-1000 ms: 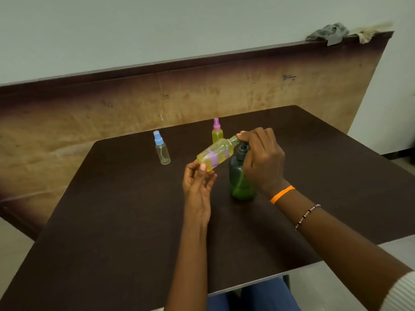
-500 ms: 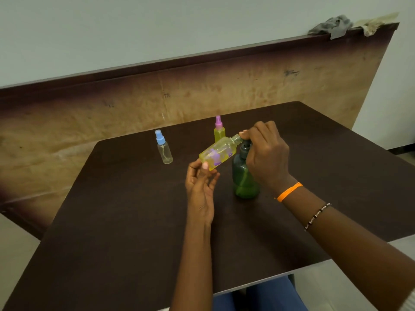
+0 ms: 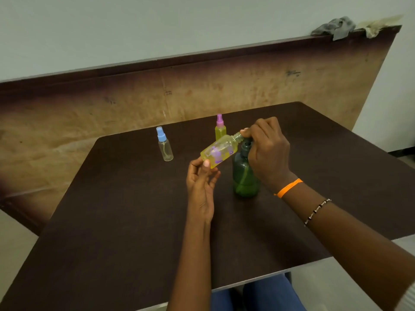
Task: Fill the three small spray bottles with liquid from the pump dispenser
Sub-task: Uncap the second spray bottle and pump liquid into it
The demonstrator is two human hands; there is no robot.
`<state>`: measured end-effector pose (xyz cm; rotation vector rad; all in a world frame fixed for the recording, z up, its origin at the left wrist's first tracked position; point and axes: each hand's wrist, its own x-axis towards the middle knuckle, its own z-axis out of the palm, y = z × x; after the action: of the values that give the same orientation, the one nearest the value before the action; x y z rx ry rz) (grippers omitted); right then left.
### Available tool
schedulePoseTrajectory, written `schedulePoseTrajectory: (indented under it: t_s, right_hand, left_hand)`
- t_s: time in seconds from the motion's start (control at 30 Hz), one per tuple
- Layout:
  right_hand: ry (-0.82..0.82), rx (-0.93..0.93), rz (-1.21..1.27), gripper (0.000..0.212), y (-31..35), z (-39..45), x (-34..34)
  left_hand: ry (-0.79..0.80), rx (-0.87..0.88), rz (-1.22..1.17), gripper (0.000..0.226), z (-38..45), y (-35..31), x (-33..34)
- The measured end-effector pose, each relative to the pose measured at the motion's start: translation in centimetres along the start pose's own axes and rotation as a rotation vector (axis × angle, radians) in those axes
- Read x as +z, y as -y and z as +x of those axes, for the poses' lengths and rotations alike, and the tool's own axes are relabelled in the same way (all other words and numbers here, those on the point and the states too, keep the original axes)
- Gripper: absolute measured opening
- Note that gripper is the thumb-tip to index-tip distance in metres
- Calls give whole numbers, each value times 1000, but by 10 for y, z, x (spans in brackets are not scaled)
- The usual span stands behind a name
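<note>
Right now the right hand [image 3: 268, 153] is wrapped over the head of the green pump dispenser [image 3: 245, 176], fingers curled down on it, apparently to press liquid out. Left hand [image 3: 202, 182] pinches the base of an uncapped yellow bottle [image 3: 219, 151] in its fingertips, tilted so the open neck meets the nozzle under the right fingers (contact itself hidden). Dispenser stands upright on the dark table [image 3: 134, 221]. Behind, a pink-capped bottle [image 3: 220, 129] looks already filled yellow; well apart to its left, a blue-capped bottle [image 3: 165, 144] looks clear, probably still to fill.
</note>
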<state>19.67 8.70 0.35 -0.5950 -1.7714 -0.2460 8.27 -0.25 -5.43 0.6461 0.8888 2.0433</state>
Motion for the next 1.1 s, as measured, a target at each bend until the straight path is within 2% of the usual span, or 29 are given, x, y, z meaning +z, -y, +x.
schedulePoseTrajectory:
  t_s: [0.17, 0.4, 0.63, 0.7, 0.77, 0.9, 1.1]
  right_hand:
    - [79, -139, -69, 18, -3, 25, -10]
    - [-19, -10, -25, 33, -1, -10, 0]
    - [121, -136, -60, 18, -4, 19, -10]
    - [161, -100, -44, 20, -2, 25, -12]
    - [130, -16, -5, 23, -1, 16, -10]
    - [30, 47, 50, 29, 2, -6, -1]
    - [134, 0, 43, 23, 2, 12, -11]
  left_hand:
    - [13, 4, 27, 68, 0, 0, 3]
    - [21, -5, -5, 66, 1, 1, 0]
    - [25, -19, 3, 68, -1, -1, 3]
    - [35, -21, 2, 65, 0, -1, 4]
    - [38, -21, 6, 59, 0, 0, 3]
    - [34, -40, -26, 67, 1, 0, 0]
    - [38, -40, 0, 67, 0, -2, 3]
